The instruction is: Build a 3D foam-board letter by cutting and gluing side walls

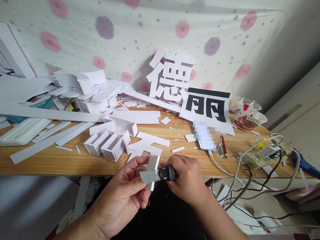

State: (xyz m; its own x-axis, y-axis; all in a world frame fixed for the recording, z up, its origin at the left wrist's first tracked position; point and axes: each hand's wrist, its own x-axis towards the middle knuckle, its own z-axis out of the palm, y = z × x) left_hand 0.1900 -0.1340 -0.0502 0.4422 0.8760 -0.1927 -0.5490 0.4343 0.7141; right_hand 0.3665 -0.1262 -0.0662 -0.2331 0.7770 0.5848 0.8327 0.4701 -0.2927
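Observation:
Just off the table's front edge, my left hand (122,195) pinches a small white board piece (153,162) between thumb and fingers. My right hand (188,178) is wrapped round the black handle of a utility knife (148,176). Its wide blade lies across the board piece, close to my left thumb; I cannot tell how deep it touches. Behind my hands, a flat cut-out white shape (145,147) lies on the table, and box-like folded white parts (107,144) stand to its left.
On the wooden table (61,161) a white board character (170,76) stands at the back, beside a printed sheet (208,107). A phone (204,137), a red pen (223,146), a paper bowl (249,119) and a power strip (264,158) with cables lie right. White scraps (69,92) heap left.

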